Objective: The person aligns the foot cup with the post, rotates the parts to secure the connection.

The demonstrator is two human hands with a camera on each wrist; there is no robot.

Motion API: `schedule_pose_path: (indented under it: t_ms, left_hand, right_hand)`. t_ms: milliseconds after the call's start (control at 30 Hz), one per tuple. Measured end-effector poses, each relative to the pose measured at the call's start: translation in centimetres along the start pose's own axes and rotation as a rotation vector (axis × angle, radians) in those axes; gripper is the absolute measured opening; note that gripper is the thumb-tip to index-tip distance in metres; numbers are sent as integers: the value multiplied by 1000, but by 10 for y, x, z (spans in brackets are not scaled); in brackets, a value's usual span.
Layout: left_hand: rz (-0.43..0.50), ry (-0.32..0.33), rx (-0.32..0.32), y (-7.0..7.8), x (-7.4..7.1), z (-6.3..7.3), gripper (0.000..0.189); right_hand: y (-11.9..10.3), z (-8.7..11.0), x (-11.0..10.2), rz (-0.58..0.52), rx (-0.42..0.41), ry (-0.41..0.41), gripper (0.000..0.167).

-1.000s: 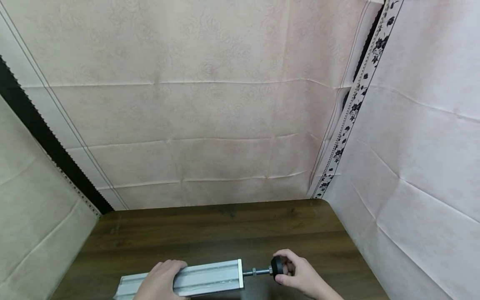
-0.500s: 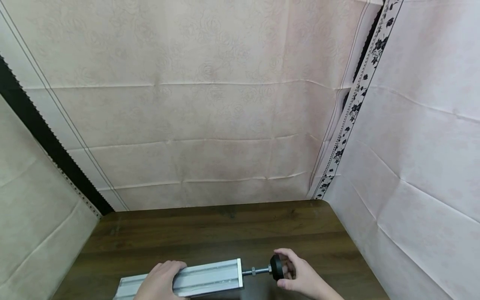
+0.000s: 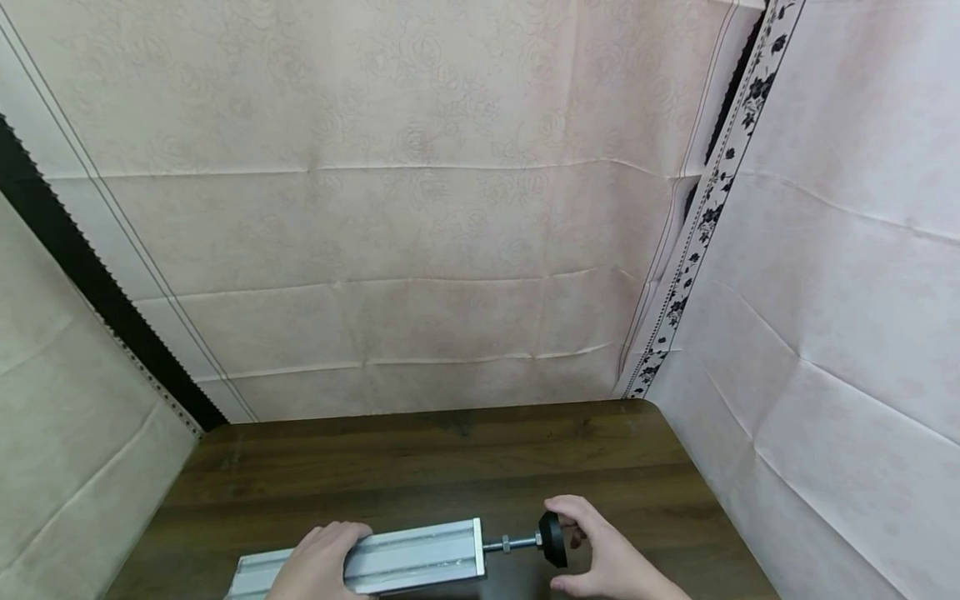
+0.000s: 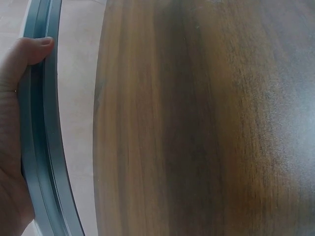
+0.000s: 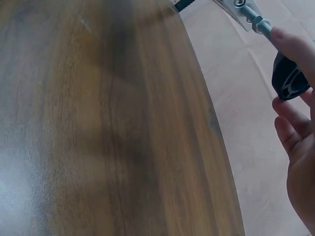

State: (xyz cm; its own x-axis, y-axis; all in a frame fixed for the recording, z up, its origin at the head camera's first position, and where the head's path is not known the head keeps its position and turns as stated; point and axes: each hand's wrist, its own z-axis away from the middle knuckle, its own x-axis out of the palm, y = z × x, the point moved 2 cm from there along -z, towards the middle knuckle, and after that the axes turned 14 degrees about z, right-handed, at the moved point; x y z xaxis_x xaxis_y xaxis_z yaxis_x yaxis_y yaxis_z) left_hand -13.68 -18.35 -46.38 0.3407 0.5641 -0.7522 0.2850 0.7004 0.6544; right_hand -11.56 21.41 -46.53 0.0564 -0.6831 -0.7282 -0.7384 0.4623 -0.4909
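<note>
My left hand grips a silver aluminium profile from above, its thumb on the grooved side in the left wrist view. From the profile's right end plate sticks a threaded rod with a nut, ending in a black levelling foot. Around that foot is my right hand, fingers spread: one fingertip is near its upper edge, and the thumb stands apart below it. In the right wrist view fingertips are beside the foot; whether they touch it I cannot tell. The profile's lower side is hidden.
The brown wood-grain table lies beyond the profile. Pale cloth panels hang at the back and on both sides. In the wrist views, the table edge has pale floor below the held profile.
My right hand has loosened from the foot: its thumb has moved down and away, and the fingers are spread wider. The left hand and the profile have barely moved.
</note>
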Motion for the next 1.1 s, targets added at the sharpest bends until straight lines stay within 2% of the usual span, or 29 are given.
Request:
schedule_pose_path:
  t_ms: [233, 433, 567, 767, 967, 1100]
  left_hand:
    - [-4, -6, 17, 0, -1, 1, 80]
    - [-24, 2, 31, 1, -1, 2, 79]
    - [-32, 6, 37, 1, -2, 2, 79]
    - [-33, 6, 45, 0, -1, 1, 79]
    - [-9, -2, 55, -1, 1, -1, 77]
    - [-24, 7, 64, -2, 1, 0, 76]
  right_hand:
    - [-26, -10, -11, 1, -26, 0, 71]
    - [-31, -13, -12, 13, -27, 24, 71]
    - [-24, -11, -8, -13, -20, 19, 71]
    - [-2, -2, 2, -66, 50, -20, 68]
    - [1, 0, 1, -82, 114, -36, 64]
    - [2, 0, 1, -65, 186, -61, 62]
